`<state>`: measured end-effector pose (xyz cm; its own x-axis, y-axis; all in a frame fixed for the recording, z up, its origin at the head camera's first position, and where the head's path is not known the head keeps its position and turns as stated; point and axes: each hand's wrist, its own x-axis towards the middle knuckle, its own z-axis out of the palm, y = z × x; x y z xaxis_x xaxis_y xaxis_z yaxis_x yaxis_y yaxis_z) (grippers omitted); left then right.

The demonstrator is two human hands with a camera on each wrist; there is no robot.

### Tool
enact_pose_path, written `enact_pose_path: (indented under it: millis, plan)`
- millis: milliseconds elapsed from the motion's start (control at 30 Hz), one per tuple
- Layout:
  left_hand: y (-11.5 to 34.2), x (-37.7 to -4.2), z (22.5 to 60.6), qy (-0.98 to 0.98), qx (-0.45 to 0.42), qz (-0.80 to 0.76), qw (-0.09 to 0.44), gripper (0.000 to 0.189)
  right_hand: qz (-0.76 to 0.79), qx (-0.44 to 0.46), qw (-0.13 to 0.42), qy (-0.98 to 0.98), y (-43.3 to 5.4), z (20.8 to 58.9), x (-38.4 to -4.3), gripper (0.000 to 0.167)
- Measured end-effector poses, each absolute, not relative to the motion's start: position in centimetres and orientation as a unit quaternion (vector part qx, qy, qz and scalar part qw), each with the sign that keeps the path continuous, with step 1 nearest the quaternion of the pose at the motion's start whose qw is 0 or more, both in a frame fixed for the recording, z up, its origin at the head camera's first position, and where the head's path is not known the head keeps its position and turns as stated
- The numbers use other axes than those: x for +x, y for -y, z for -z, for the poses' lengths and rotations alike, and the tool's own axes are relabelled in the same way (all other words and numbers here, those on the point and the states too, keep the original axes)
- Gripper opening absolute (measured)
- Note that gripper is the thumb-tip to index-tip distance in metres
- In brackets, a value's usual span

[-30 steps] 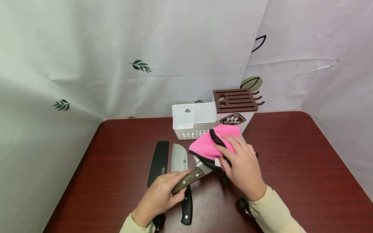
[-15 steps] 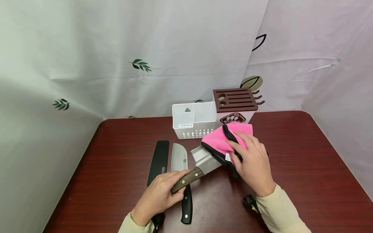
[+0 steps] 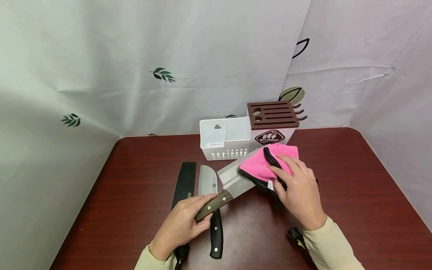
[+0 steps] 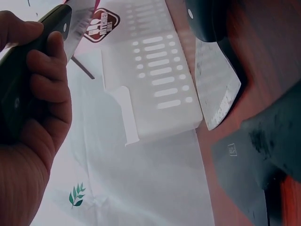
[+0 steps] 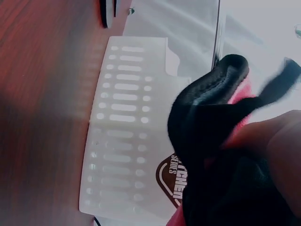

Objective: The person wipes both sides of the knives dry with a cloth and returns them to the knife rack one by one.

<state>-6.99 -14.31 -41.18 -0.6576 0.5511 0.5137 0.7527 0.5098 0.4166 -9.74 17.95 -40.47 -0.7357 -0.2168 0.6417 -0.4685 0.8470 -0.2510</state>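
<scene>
My left hand (image 3: 183,221) grips the olive-brown riveted handle of a cleaver (image 3: 234,185), whose wide steel blade slants up to the right. In the left wrist view, the fingers (image 4: 49,89) wrap around that handle. My right hand (image 3: 300,193) holds a pink cloth (image 3: 258,167) with black edging against the blade, covering its far end. The cloth's black edging (image 5: 207,94) fills much of the right wrist view. Beneath the cleaver's handle, a black-handled knife (image 3: 207,182) lies on the table, and a black blade sheath (image 3: 185,182) lies to its left.
A white kitchen holder (image 3: 233,152) with a brown slotted top (image 3: 273,115) and side hooks stands behind the cleaver at the back of the dark red table (image 3: 141,161). A pale leaf-printed curtain (image 3: 189,56) hangs around the table.
My right hand has slid the cloth rightward along the blade toward its far end, baring more steel near the handle. The left hand and cleaver have shifted slightly left.
</scene>
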Motion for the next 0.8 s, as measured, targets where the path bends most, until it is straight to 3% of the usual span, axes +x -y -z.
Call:
enact_pose_path:
  millis: [800]
  plan:
    - [14.5,-6.9,40.9,0.870,-0.357,0.303,0.155,0.054,-0.192,0.269,0.301,0.894,-16.4,40.2,-8.2,0.031]
